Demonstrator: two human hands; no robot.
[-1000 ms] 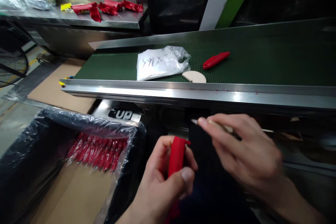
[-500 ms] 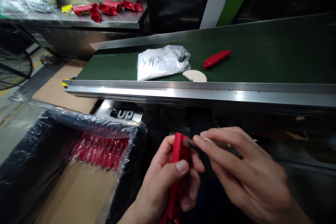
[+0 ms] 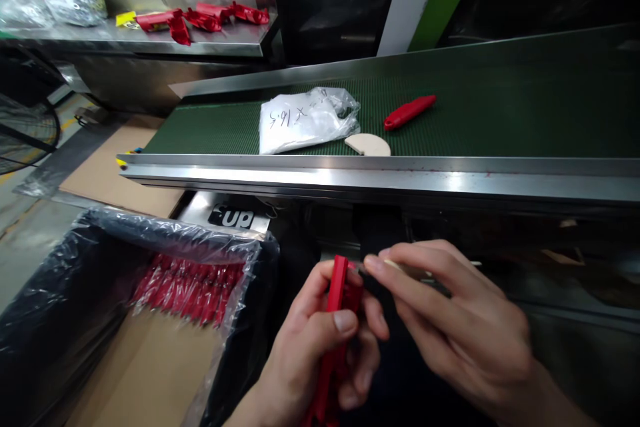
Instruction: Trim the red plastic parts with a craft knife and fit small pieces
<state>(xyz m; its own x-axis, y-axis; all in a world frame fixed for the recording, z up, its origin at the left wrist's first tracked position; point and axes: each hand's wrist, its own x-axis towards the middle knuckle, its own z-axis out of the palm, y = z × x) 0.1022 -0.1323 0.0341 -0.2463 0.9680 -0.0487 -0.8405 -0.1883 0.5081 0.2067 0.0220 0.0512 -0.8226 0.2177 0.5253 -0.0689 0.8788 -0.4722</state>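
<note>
My left hand (image 3: 313, 340) is wrapped round a long red plastic part (image 3: 339, 287), held upright with its narrow edge towards me. Beside the part's upper end, my right hand (image 3: 450, 317) pinches a thin, small tool or piece between thumb and fingers. Its tip meets the red part or lies very close to it; the fingers hide most of it, so its kind is unclear. The lower end of the red part is partly covered by my left fingers and palm.
Across the middle runs a green conveyor belt (image 3: 475, 120) with a metal edge rail. On it lie a marked plastic bag (image 3: 300, 123), a pale curved piece (image 3: 369, 144) and a red handle-shaped part (image 3: 410, 112). A lined box (image 3: 150, 340) at left holds several wrapped red items.
My right hand has shifted slightly left, closer to the red part. The left hand keeps the same grip, and the view has moved a little.
</note>
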